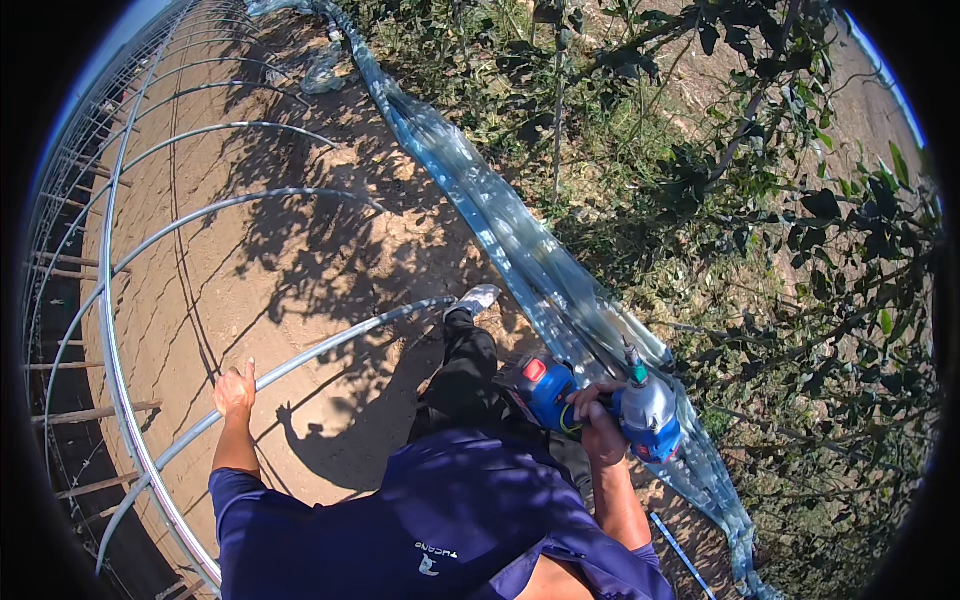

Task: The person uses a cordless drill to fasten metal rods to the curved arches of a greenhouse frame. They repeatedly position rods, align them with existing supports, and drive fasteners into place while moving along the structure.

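Note:
My right hand (pixel 600 427) is closed around the handle of a blue cordless drill (pixel 651 420). The drill's bit points up and away from me, and its battery with a red part lies towards my leg. My left hand (pixel 235 388) is at a curved metal hoop pipe (pixel 315 351), its thumb raised; whether the fingers grip the pipe is unclear. The hoop crosses a long metal rail (pixel 118 360) on the left. Beneath the drill, a long bundle of clear bluish plastic film (pixel 487 202) lies along the ground.
More metal hoops (pixel 247 196) rise from the soil ahead. Wooden stakes (pixel 97 414) stick out beyond the rail. Leafy branches (pixel 750 202) crowd the right side. A blue-and-white strip (pixel 681 553) lies by the film at the lower right.

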{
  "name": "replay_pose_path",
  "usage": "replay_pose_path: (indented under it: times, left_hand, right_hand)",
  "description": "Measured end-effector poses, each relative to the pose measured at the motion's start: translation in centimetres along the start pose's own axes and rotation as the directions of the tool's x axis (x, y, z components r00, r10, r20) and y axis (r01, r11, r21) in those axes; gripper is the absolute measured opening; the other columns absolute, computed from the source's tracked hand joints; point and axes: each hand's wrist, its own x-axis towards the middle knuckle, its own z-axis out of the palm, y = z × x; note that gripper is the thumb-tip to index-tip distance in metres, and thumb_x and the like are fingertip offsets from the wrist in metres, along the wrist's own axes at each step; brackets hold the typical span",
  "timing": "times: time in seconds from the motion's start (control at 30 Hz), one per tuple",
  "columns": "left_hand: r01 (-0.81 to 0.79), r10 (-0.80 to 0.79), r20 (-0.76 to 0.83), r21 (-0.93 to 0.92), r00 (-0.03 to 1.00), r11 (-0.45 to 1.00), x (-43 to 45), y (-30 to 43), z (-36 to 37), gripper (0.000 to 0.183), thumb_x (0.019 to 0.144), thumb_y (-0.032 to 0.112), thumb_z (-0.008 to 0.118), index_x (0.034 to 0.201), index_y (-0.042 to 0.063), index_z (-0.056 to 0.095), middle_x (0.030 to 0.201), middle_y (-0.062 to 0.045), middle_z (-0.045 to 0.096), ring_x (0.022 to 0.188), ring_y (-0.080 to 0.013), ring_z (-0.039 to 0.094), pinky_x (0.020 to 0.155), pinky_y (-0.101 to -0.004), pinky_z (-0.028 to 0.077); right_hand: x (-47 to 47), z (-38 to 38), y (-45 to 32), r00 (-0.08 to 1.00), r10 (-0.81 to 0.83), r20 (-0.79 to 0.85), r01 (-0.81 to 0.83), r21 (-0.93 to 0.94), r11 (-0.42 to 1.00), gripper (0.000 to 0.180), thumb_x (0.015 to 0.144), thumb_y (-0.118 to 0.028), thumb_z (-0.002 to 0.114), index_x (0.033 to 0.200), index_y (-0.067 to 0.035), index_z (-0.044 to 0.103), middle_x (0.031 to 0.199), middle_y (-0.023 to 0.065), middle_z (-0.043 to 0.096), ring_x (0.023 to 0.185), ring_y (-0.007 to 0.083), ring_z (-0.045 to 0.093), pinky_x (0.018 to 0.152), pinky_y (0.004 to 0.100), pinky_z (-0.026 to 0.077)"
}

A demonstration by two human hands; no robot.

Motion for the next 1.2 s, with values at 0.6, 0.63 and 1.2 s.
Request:
replay_pose_path:
  times: [0.6,0.63,1.2]
  left_hand:
    - [-0.066,0.059,-0.080,-0.086,0.995,0.994,0.1,-2.4,0.5,0.073,0.097,0.071,0.053,0.098,0.004,0.081,0.095,-0.021,0.078,0.099,-0.0372,0.075,0.088,-0.0499,0.058]
    - [-0.078,0.071,-0.084,-0.085,0.994,0.993,0.1,-2.7,0.7,0.073,0.097,0.071,0.052,0.097,0.005,0.081,0.093,-0.019,0.079,0.097,-0.0354,0.076,0.088,-0.0472,0.058]
    - [-0.091,0.082,-0.056,-0.181,0.995,0.979,-0.4,-3.9,0.4,0.072,0.099,0.072,0.050,0.099,0.006,0.079,0.095,-0.015,0.079,0.104,-0.0306,0.074,0.088,-0.0423,0.059]
  right_hand:
    - [2.5,-4.1,-1.3,0.934,0.327,0.144,-0.282,-0.266,0.922,0.045,0.102,-0.016,0.056,0.143,-0.001,0.043,0.083,0.0033,0.050,0.080,0.0155,0.051,0.094,0.0376,0.046]
    - [2.8,-3.7,-1.1,0.930,0.355,0.098,-0.329,-0.215,0.920,0.038,0.103,-0.017,0.056,0.136,0.001,0.051,0.084,0.0051,0.056,0.081,0.0176,0.057,0.090,0.0382,0.049]
    - [6.6,2.2,1.8,0.821,0.512,0.252,-0.318,-0.543,0.777,0.021,0.106,-0.013,0.058,0.113,0.006,0.064,0.085,0.0100,0.067,0.077,0.0176,0.061,0.074,0.0327,0.053]
